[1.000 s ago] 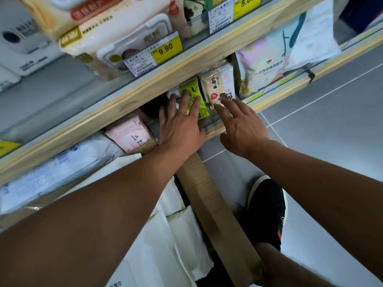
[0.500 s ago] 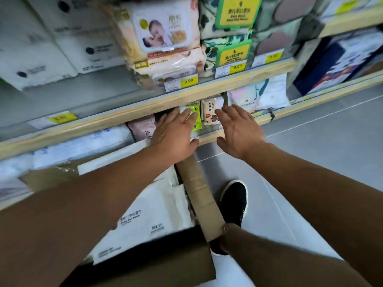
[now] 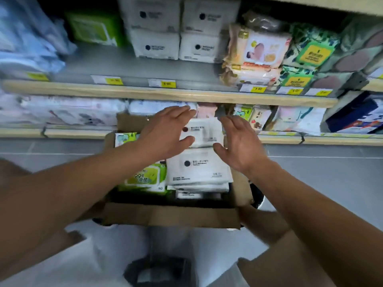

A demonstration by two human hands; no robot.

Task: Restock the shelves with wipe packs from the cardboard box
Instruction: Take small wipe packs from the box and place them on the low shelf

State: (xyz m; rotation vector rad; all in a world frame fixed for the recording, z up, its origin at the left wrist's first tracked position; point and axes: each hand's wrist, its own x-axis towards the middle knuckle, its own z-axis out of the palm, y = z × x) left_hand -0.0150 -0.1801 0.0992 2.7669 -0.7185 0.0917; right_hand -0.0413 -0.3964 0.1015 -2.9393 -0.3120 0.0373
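Both hands hover spread-fingered over the cardboard box [image 3: 170, 216]: left hand [image 3: 165, 131] and right hand [image 3: 240, 141] flank a white wipe pack [image 3: 204, 131], fingers relaxed; contact is blurred. The green wipe pack [image 3: 145, 179] is partly hidden by the left forearm.

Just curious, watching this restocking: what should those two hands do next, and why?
Probably close both hands on the upper white pack in the cardboard box and lift it. The left hand and right hand are open on either side of it, not yet gripping.
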